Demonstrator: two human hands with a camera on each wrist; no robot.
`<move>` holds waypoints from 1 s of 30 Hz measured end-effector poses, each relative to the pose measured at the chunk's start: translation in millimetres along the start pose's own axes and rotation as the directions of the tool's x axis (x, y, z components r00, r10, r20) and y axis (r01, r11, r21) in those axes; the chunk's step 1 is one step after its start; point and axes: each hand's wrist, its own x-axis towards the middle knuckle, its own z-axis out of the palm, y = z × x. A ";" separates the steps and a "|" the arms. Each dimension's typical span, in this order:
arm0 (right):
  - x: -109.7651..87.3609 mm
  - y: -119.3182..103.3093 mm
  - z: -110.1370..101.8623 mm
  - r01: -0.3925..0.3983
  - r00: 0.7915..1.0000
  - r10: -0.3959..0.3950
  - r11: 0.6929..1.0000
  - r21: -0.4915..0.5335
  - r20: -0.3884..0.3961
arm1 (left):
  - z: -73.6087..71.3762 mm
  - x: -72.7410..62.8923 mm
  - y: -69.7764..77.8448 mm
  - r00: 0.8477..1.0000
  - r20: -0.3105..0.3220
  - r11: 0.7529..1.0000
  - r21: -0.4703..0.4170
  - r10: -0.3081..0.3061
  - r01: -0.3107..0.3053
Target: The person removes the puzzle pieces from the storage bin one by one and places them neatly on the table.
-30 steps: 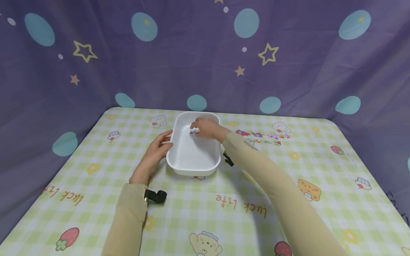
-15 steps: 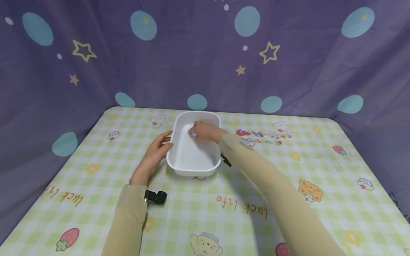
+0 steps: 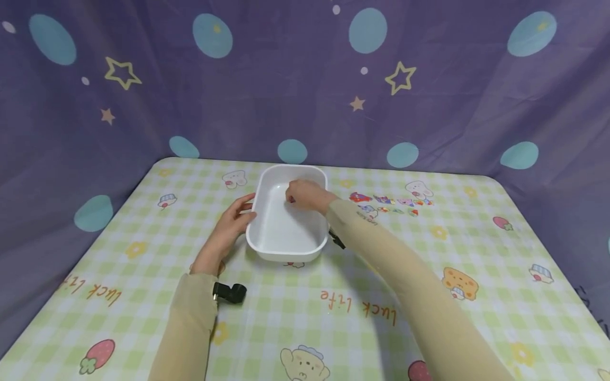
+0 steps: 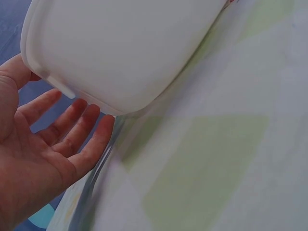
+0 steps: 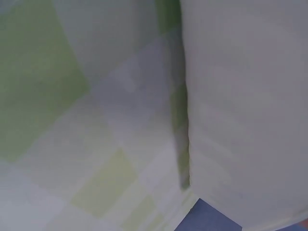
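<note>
A white plastic basin (image 3: 286, 233) stands on the checked cloth. My left hand (image 3: 227, 228) is against its left side, thumb at the rim and fingers lightly bent. The left wrist view shows these fingertips (image 4: 108, 120) touching or close to the outer wall. My right hand (image 3: 307, 194) reaches over the right rim into the basin, fingers curled together and pointing down. A small dark reddish bit shows at its fingertips, mostly hidden by the hand. The right wrist view shows only the basin's outer wall (image 5: 245, 110) and cloth, with no fingers.
Right of the basin lie two rows of small colourful cartoon pieces, including a red one (image 3: 360, 197) and a pink one (image 3: 406, 202). The printed tablecloth (image 3: 267, 323) reaches a purple curtain (image 3: 305, 95) behind. Both wrists carry black camera mounts (image 3: 230, 292).
The right hand has lowered slightly inside the basin and curled tighter. A light-coloured piece visible at its fingertips a second ago is now mostly covered. The left hand and basin stay nearly still.
</note>
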 end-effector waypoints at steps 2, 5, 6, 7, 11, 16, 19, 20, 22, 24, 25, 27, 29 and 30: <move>-0.8 -0.3 -2.4 -0.016 1.000 0.016 1.000 -0.005 0.011 | -0.6 0.4 -0.2 1.000 -0.001 1.000 0.001 0.004 -0.004; -3.0 -0.1 -5.7 -0.031 0.999 0.031 0.999 0.012 0.032 | -1.4 1.1 -0.9 1.000 -0.002 1.000 0.004 0.007 -0.007; -3.8 0.2 -6.5 -0.033 0.999 0.032 0.999 0.020 0.038 | -1.6 1.3 -1.3 1.000 -0.001 1.000 0.003 0.008 -0.008; -4.5 0.5 -7.0 -0.032 0.999 0.030 0.999 0.027 0.043 | -1.7 1.4 -1.6 1.000 -0.001 1.000 0.003 0.008 -0.008; -6.8 1.1 -8.0 -0.024 0.998 0.021 0.998 0.049 0.057 | -1.1 1.1 -1.9 1.000 0.002 1.000 0.005 0.012 -0.012; -7.9 0.9 -6.5 -0.053 0.995 0.047 0.996 0.067 0.086 | 0.9 0.1 -0.8 1.000 0.002 1.000 0.000 0.007 -0.007; -7.9 -0.3 -5.8 -0.071 0.993 0.064 0.995 0.066 0.097 | 1.3 -0.2 -0.5 1.000 -0.002 1.000 -0.007 0.008 -0.008; -7.9 -0.9 -5.8 -0.071 0.993 0.064 0.996 0.061 0.099 | 1.2 -0.2 -0.6 1.000 -0.003 1.000 -0.008 0.009 -0.009; -7.9 -1.9 -5.5 -0.067 0.993 0.061 0.996 0.055 0.104 | 0.9 -0.4 -0.8 1.000 -0.003 1.000 -0.006 0.012 -0.012; -8.2 -2.4 -5.2 -0.059 0.993 0.054 0.997 0.042 0.104 | 0.7 -0.5 -0.9 1.000 -0.002 1.000 -0.005 0.014 -0.014; -8.4 -2.5 -5.1 -0.053 0.994 0.049 0.998 0.041 0.099 | 0.7 -0.5 -0.9 1.000 -0.001 1.000 -0.003 0.015 -0.015; -8.5 -2.3 -4.5 -0.039 0.996 0.037 0.999 0.031 0.087 | 0.6 -0.4 -1.0 1.000 0.001 1.000 0.002 0.013 -0.013; -8.7 -1.9 -4.0 -0.021 0.997 0.019 0.999 0.026 0.070 | 0.5 -0.3 -1.0 1.000 0.002 1.000 0.003 0.011 -0.011; -8.7 -1.7 -3.9 -0.012 0.998 0.010 1.000 0.024 0.061 | 0.4 -0.2 -1.0 1.000 0.002 1.000 0.003 0.010 -0.010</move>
